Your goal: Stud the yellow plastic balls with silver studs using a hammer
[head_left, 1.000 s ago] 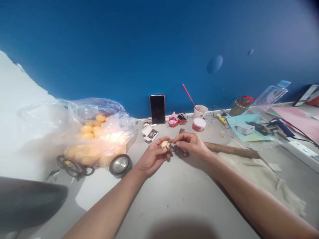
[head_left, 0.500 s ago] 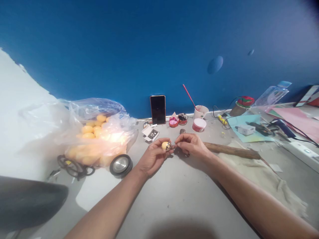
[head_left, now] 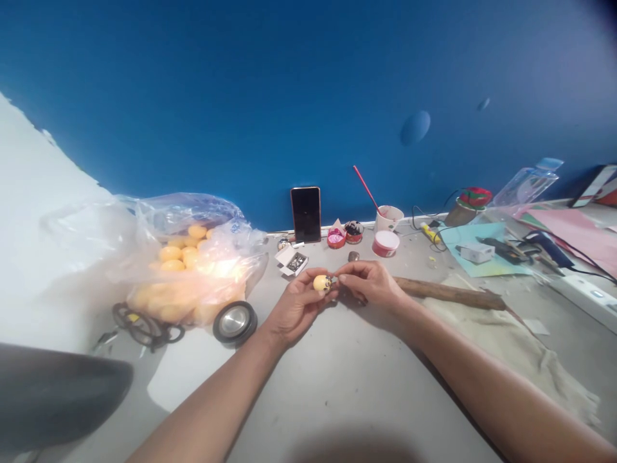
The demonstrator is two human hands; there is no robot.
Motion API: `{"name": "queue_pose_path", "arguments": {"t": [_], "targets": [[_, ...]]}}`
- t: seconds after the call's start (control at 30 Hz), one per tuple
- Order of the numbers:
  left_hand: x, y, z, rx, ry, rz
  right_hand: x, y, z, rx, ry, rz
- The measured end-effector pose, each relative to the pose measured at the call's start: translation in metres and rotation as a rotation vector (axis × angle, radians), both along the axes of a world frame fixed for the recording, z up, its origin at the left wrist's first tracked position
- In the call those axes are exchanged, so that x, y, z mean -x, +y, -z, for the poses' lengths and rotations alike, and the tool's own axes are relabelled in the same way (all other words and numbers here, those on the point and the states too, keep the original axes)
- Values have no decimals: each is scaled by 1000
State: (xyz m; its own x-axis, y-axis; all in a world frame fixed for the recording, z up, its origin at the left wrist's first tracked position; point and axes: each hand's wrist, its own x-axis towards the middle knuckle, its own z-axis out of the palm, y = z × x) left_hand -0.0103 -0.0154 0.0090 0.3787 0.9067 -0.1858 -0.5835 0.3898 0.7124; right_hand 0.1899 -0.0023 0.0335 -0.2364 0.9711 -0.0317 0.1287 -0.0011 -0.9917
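My left hand [head_left: 301, 301] is closed around a small yellow ball [head_left: 320, 283], whose right side is covered with dark and shiny metallic bits. Close to that studded side, my right hand [head_left: 369, 283] has its thumb and forefinger pinched together. Whatever sits between those fingertips is too small to name. Under and beyond the right hand lies a wooden handle [head_left: 448, 292]; dark metal [head_left: 353, 256] shows past the fingers, perhaps its head. An open little white box [head_left: 292, 261] of small metallic pieces is just behind the left hand.
At left, a clear plastic bag [head_left: 193, 209] holds several yellow balls, near a round black-rimmed metal object [head_left: 235, 323]. A phone [head_left: 306, 215] leans on the blue wall. Red tubs [head_left: 385, 244] and a paper cup [head_left: 388, 220] stand behind; a cloth [head_left: 501, 341] lies right.
The ball has turned in my left hand, so more plain yellow faces me and the metallic bits point right. My right fingertips have shifted slightly beside it.
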Motion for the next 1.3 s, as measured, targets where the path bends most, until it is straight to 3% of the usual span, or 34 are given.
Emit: {"name": "queue_pose_path", "arguments": {"t": [0.23,0.47,0.77,1.3], "targets": [[0,1,0,-10,42,-22,0,3,8,5,9,75],[0,0,0,28,-10,-42,2,0,2,14,37,64],[1,1,4,7,-32,-29,-1,4,8,2,22,45],[0,-2,-1,-36,37,-13,-2,2,4,2,7,1]]}}
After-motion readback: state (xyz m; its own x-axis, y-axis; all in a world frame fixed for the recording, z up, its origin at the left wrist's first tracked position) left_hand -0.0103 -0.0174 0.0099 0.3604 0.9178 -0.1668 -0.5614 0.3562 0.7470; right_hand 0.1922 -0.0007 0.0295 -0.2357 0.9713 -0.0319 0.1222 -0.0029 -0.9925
